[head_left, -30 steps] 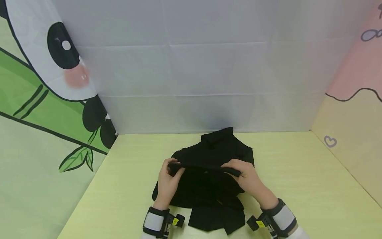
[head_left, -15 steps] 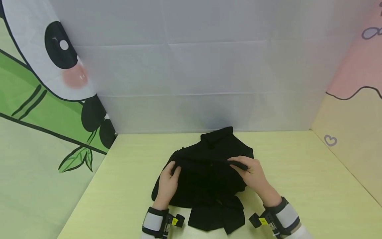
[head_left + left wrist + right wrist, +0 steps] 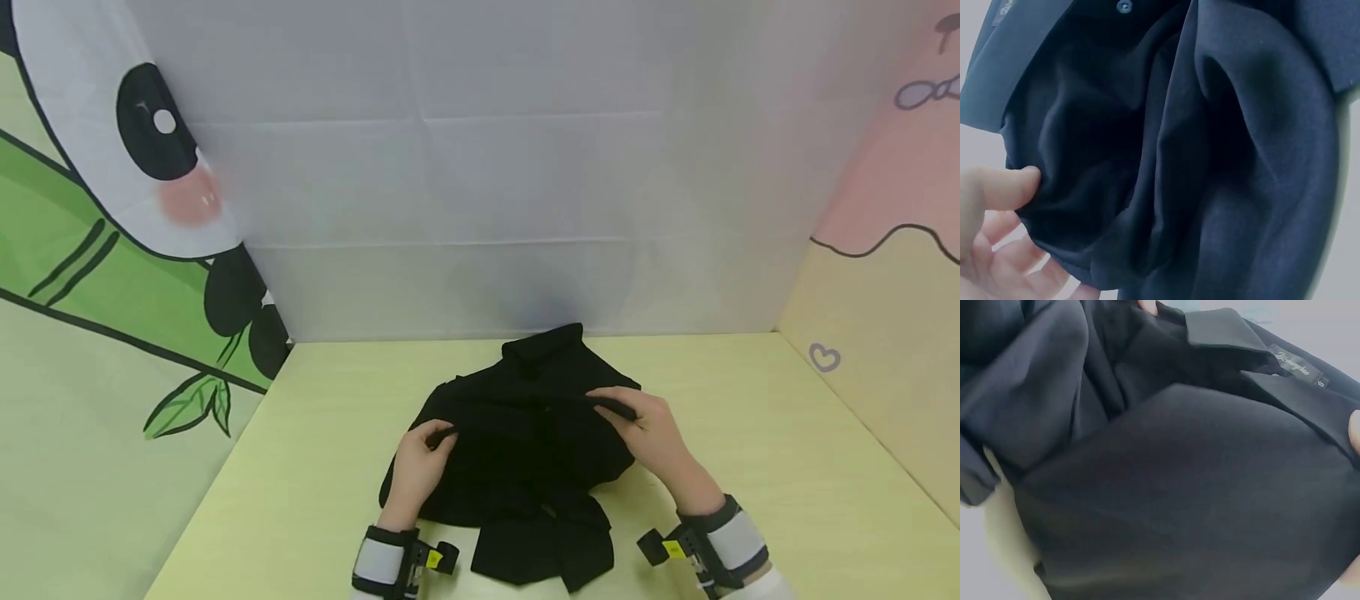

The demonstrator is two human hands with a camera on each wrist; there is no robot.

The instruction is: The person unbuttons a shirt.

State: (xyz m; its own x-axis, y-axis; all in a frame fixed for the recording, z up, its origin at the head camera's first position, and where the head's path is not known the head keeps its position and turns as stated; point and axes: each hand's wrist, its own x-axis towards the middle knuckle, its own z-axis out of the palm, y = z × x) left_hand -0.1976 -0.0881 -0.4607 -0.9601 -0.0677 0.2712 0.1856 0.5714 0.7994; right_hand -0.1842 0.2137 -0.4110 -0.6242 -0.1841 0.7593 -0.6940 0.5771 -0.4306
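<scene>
A black collared shirt [image 3: 525, 442] lies bunched on the table, its collar [image 3: 543, 340] toward the back wall. My left hand [image 3: 417, 467] pinches the cloth at the shirt's left side. In the left wrist view the thumb [image 3: 1013, 187] presses on top of the fabric edge and the fingers lie beneath it; a small button [image 3: 1124, 6] shows above. My right hand [image 3: 651, 429] pinches a fold at the right side, level with the upper body of the shirt. A neck label [image 3: 1297, 364] with an S tag shows inside the collar in the right wrist view.
The pale yellow table [image 3: 315, 467] spreads out on both sides of the shirt. Behind it stands a grey-white cloth wall [image 3: 480, 183], with printed panels at left [image 3: 97, 333] and right [image 3: 885, 317]. Each wrist wears a strapped camera.
My right hand has moved right with the fold, and my left hand has come slightly down. The raised cloth edge between them has dropped and spread over the shirt.
</scene>
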